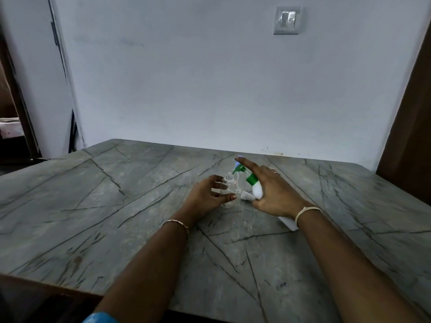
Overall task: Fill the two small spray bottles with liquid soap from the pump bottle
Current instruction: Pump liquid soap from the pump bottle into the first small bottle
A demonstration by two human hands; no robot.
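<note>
Left hand (210,194) wraps its fingers round the small spray bottle (229,185), neck open, base on the table (116,206) near the middle. Right hand (275,192) grips the pump bottle (256,190), tipped over so the green pump head (240,169) points down at that open neck, index finger (249,163) stretched straight along the top of the pump.

The little bottle is clear thin plastic: light, easy to knock over, and likely slick once soap gets on it. A hold low round the body, base planted, looks the sound choice. The pump bottle looks heavier and stiff, so a grip round the shoulder with a finger on the plunger suits it.

A small white spray cap (246,195) lies on the table between the hands.

Now the trouble: behind the held bottle there may be a second clear one, but it's clear plastic against grey stone and I can't say for sure. The soap level inside is not readable. The right wrist covers most of the pump bottle's body, and only a white end shows below it.
</note>
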